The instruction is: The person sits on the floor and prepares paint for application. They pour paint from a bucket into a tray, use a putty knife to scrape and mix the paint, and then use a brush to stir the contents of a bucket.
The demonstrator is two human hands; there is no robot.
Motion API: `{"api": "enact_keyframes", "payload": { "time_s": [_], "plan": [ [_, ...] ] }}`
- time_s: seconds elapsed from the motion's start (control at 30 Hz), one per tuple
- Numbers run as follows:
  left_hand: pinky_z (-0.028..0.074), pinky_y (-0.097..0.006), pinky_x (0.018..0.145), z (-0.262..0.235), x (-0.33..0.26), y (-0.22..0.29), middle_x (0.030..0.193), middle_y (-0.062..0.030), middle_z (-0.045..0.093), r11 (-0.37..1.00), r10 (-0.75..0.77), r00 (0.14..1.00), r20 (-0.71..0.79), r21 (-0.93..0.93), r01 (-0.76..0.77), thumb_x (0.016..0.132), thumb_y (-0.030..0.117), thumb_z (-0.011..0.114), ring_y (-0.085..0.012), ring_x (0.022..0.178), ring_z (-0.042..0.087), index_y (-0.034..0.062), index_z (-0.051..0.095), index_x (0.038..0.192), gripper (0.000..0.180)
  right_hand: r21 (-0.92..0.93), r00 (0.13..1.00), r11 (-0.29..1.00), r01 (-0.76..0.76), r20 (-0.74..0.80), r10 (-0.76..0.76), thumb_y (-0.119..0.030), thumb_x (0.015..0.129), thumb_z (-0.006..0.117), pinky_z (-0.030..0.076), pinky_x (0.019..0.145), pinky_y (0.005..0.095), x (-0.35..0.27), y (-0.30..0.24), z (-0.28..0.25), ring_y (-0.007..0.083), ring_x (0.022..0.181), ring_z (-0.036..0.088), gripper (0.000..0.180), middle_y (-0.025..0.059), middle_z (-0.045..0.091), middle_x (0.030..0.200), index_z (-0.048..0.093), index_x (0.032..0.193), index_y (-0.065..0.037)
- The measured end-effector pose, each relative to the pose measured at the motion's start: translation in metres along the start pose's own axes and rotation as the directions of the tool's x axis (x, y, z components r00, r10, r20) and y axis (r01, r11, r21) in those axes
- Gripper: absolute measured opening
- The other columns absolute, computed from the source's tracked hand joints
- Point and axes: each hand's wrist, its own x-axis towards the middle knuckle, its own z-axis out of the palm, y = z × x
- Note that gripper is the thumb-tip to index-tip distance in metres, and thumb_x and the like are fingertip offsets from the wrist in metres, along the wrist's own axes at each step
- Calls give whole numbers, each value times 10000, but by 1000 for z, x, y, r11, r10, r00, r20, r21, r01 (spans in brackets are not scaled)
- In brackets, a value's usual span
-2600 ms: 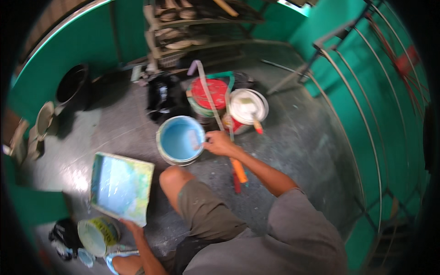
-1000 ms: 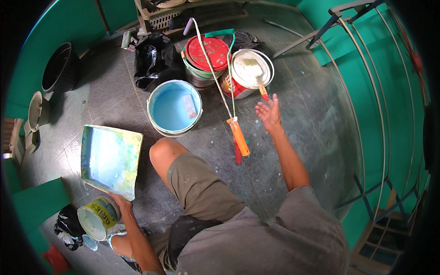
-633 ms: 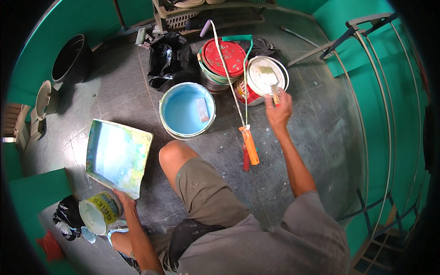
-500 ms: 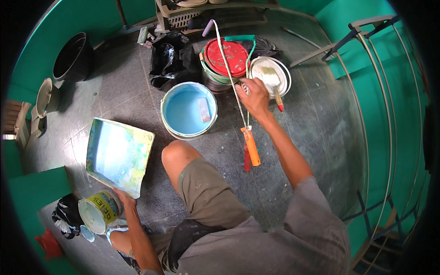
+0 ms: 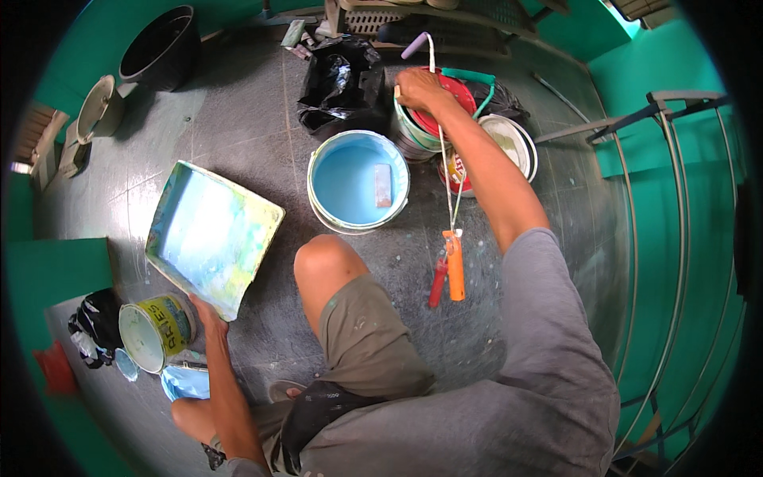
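- Around eight o'clock from the middle of the view, the left hand (image 5: 209, 312) is closed on the near corner of a paint tray (image 5: 248, 238); the tray fills the nine o'clock side, its inside wet with light blue and its ramp stained yellow and green.
- Just past twelve, the right hand (image 5: 421, 86) lies with bent fingers over the left part of a red lid (image 5: 459, 94) and the bucket rim beneath; it is hard to make out whether the fingers grip anything.
- By those fingertips a small yellowish piece (image 5: 397, 93) shows at the bucket's ten o'clock edge.
- Near the centre, toward eleven, a bucket of light blue paint (image 5: 311, 184) stands with a pale rectangular piece (image 5: 383, 185) inside its three o'clock side.
- Under the right forearm run two roller rods; a lilac roller cover (image 5: 415, 45) ends one beyond the hand, and an orange handle (image 5: 455, 270) and a red handle (image 5: 438, 282) lie side by side toward four.
- Toward two, a white-lidded can (image 5: 520, 151) sits partly behind the forearm.
- At half past eleven stands a black plastic bag (image 5: 342, 87).
- Toward eight, just beside the left hand, is a yellow-labelled pail (image 5: 171, 322).
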Motion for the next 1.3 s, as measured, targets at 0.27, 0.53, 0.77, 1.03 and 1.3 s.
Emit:
{"api": "enact_keyframes", "payload": {
  "time_s": [0.27, 0.53, 0.77, 1.03, 1.3],
  "plan": [
    [381, -356, 935, -4, 4, -2, 1338, -130, 383, 1000, -3, 1000, -30, 4, 3, 921, 540, 241, -286, 1159, 437, 15, 274, 1353, 681, 110, 991, 991, 75, -115, -62, -282, 647, 632, 473, 773, 445, -17, 17, -30, 333, 911, 573, 291, 149, 588, 934, 647, 871, -97],
    [366, -353, 948, 3, 1, -7, 1341, -140, 378, 998, -42, 992, -116, 35, 47, 910, 560, 263, -290, 1158, 434, 7, 278, 1351, 708, 90, 975, 996, 3, -220, 17, -307, 679, 627, 460, 793, 439, -18, 16, -45, 339, 918, 560, 332, 145, 565, 963, 626, 907, -66],
    [364, -354, 953, -19, 22, -19, 1331, -146, 387, 1000, -8, 999, -51, -4, 7, 913, 557, 250, -289, 1156, 436, -1, 282, 1347, 708, 120, 963, 992, 41, -270, -7, -294, 721, 611, 458, 785, 445, -10, 2, -48, 351, 927, 560, 346, 171, 570, 948, 589, 951, -36],
    [423, -366, 902, -10, 15, -20, 1267, -118, 465, 1000, -20, 997, -73, 0, 20, 911, 562, 249, -280, 1085, 504, 18, 319, 1329, 689, 309, 950, 943, 125, -311, -24, -314, 784, 572, 447, 743, 468, -7, 8, -58, 417, 827, 571, 395, 247, 595, 823, 472, 1044, -33],
    [395, -370, 920, -1, 2, -12, 1313, -132, 413, 999, -30, 999, -24, -44, 29, 917, 548, 243, -292, 1138, 459, 35, 276, 1359, 677, 334, 832, 905, 264, -553, -39, -256, 824, 538, 453, 744, 449, -13, -8, -81, 417, 835, 575, 352, 242, 591, 854, 461, 1085, -32]
  ]
}}
